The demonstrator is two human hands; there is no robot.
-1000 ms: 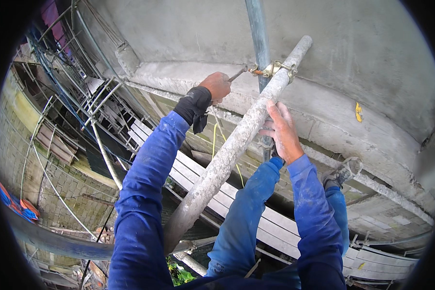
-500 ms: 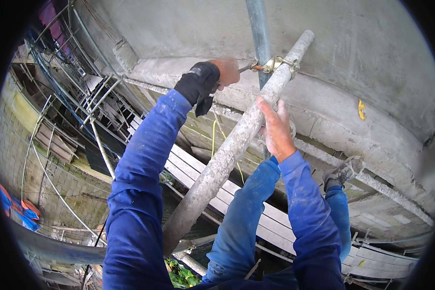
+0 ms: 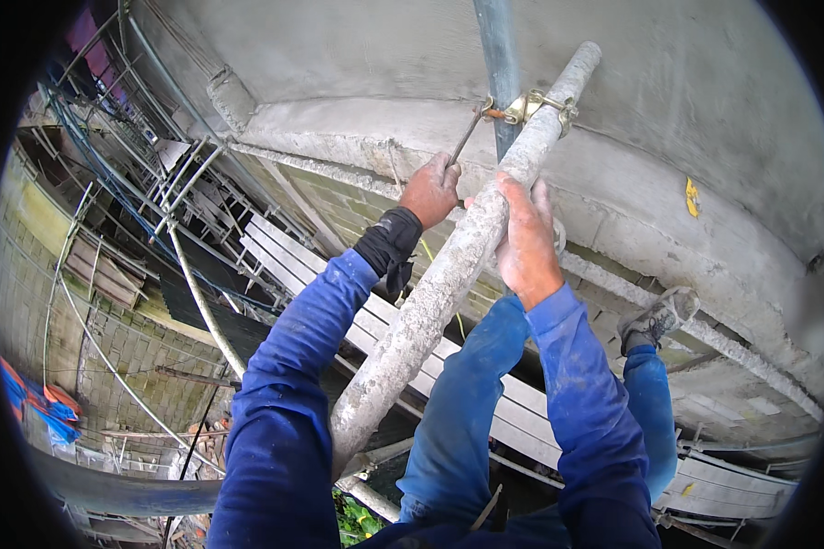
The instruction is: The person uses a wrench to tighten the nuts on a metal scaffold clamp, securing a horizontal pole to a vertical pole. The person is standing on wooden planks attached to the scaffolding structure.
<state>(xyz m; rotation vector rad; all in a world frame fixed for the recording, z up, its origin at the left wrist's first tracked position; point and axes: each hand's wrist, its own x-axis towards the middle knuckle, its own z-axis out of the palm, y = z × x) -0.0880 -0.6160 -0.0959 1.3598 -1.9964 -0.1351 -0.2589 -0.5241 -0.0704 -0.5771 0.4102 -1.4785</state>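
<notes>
The left hand [image 3: 430, 190], upper centre, sits lower than before, gripping a metal tool [image 3: 466, 137] seemingly on the clamp [image 3: 525, 108]. The right hand [image 3: 529, 245] clasps the crusted pipe [image 3: 423, 306].

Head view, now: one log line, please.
left hand: grips dark metal wrench | right hand: against rough grey round pipe | wrench: at golden metal clamp
</notes>
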